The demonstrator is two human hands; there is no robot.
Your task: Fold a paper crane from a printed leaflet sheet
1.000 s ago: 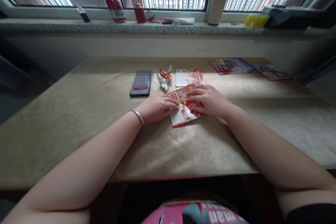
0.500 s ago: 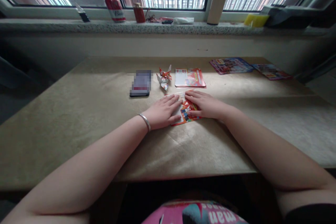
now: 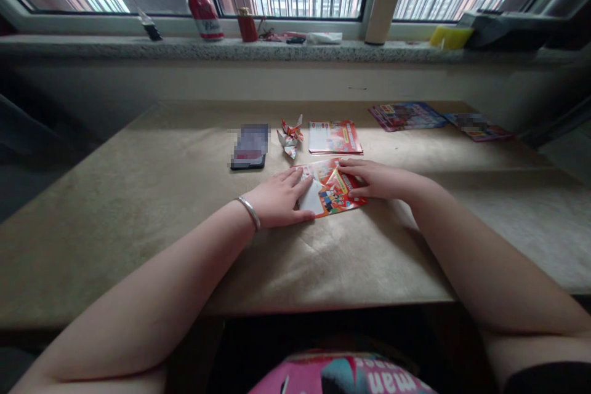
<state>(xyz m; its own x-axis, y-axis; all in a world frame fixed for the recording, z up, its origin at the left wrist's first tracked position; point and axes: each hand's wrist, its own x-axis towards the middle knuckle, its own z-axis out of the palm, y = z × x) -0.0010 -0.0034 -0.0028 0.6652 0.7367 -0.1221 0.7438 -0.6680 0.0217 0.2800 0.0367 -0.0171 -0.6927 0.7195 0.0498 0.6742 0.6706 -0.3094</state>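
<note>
A red and white printed sheet of paper (image 3: 330, 192) lies on the table in front of me, its near edge slightly slanted. On its left side my left hand (image 3: 282, 197) rests with fingers stretched out and the thumb by the near edge; a silver bangle circles that wrist. Across the sheet's right side lies my right hand (image 3: 372, 180), fingers spread, palm down. Just beyond the sheet are a folded paper figure (image 3: 290, 136) with pointed tips and a small stack of similar printed sheets (image 3: 336, 137). A dark, blurred-out phone-like slab (image 3: 250, 146) lies to their left.
Colourful printed sheets (image 3: 407, 116) lie at the table's back right. The table (image 3: 138, 209) has a beige cover and ends below a stone windowsill (image 3: 277, 52). On the sill stand a red can (image 3: 205, 17), a red lighter-like object (image 3: 247, 25) and a yellow object (image 3: 450, 37).
My hands have moved apart, the left one leftward and the right one rightward, showing more of the sheet's middle. The sheet stays nearly in place.
</note>
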